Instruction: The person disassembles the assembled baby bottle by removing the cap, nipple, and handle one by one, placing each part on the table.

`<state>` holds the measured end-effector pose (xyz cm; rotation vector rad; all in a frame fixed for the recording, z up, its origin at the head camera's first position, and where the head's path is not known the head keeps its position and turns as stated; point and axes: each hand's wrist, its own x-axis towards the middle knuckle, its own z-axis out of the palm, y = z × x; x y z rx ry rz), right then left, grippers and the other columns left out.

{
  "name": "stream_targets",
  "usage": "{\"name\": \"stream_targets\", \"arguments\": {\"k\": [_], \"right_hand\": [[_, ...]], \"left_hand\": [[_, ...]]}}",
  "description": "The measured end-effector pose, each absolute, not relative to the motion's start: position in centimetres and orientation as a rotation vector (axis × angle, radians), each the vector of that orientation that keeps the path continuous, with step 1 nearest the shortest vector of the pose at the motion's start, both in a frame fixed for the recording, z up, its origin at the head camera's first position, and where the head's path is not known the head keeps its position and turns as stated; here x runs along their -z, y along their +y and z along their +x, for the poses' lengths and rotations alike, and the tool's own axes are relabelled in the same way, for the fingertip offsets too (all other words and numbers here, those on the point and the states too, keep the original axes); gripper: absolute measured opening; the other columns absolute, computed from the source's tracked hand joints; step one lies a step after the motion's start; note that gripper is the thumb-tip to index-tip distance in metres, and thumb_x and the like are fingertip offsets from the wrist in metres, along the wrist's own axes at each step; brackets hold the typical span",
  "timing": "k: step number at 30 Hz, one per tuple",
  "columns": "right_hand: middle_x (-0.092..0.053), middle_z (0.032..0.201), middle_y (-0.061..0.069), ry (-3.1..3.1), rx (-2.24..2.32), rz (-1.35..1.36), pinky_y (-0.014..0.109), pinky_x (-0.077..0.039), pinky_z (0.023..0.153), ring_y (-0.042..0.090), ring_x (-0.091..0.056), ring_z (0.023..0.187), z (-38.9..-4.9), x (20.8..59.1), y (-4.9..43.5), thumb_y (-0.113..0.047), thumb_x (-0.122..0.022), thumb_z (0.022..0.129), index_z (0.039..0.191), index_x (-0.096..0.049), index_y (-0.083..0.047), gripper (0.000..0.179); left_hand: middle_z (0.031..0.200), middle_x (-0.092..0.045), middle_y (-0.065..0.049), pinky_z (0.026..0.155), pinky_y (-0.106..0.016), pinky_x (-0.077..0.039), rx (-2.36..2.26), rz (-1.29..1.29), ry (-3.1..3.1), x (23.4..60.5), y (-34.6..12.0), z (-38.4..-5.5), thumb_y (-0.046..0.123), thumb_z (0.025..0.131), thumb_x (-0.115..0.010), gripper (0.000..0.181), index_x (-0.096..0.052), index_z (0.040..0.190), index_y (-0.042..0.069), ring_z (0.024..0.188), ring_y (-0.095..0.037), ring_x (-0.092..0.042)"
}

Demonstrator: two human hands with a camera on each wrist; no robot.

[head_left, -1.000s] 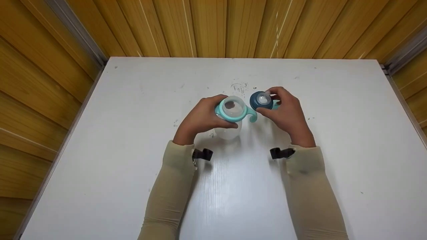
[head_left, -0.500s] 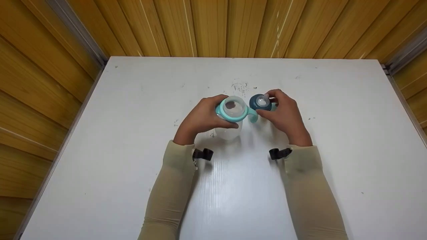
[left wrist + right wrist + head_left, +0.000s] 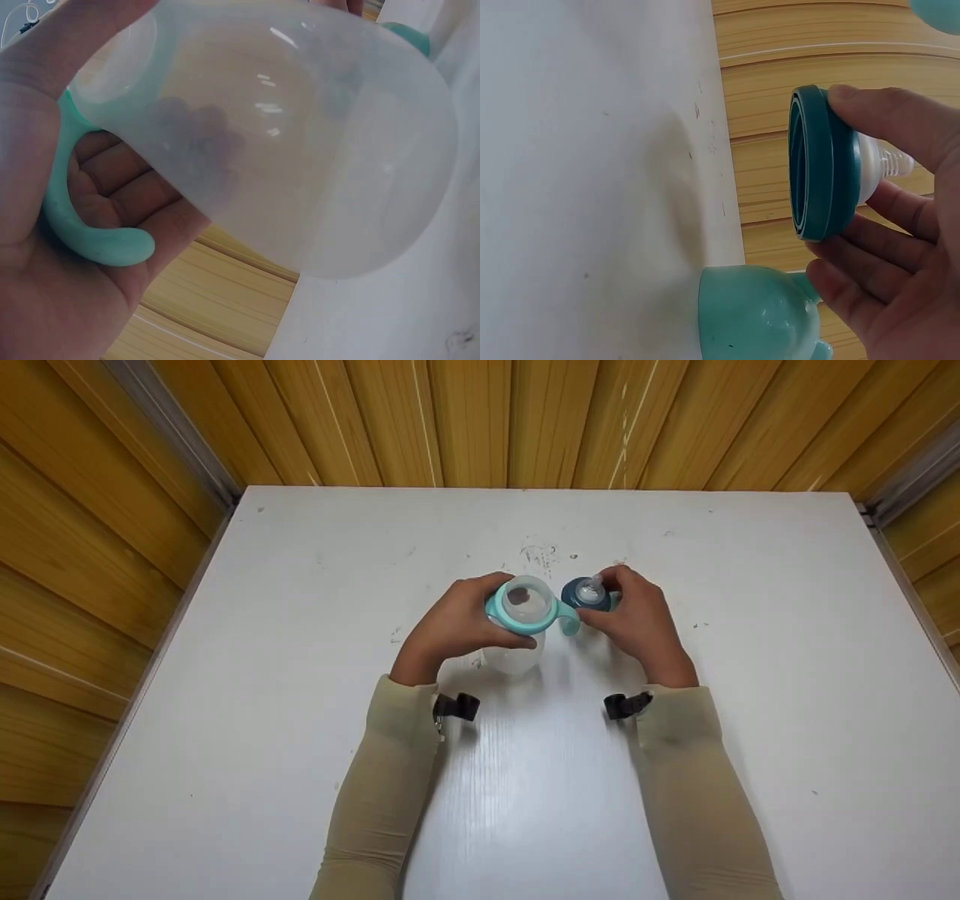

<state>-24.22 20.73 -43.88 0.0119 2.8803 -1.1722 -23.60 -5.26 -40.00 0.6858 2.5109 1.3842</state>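
Lowered the lid (image 3: 826, 165) slightly since a second ago, gripping its rim in the fingers of the right hand (image 3: 637, 613), probably to keep the underside free, near the cap (image 3: 754, 316) on the tabletop (image 3: 300, 622). Gripping the bottle (image 3: 300, 157) below its mouth with the left hand (image 3: 461, 621), apparently for steadiness; cannot tell whether resting or lifted.

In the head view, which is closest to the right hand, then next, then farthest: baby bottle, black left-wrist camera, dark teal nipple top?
From the right hand, nearest first:
1. Dark teal nipple top: held in that hand.
2. Baby bottle: to its left.
3. Black left-wrist camera: farther left, and lower.
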Motion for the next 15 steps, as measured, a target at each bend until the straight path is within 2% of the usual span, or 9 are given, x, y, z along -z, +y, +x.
{"name": "stream_targets", "arguments": {"k": [15], "right_hand": [[-0.056,0.132,0.015,2.901,1.118,0.019,0.049,-0.042,0.105,0.031,-0.051,0.121,-24.29,44.59,20.25,-0.030,-0.076,0.082,0.128,-0.051,-0.007,0.057]], "left_hand": [[0.113,-0.067,0.010,0.097,-0.034,-0.048,-1.380,0.719,2.513,39.91,-5.13,-23.51,0.039,0.059,-0.092,0.072,-0.064,0.122,0.021,0.105,-0.008,-0.060]]}}
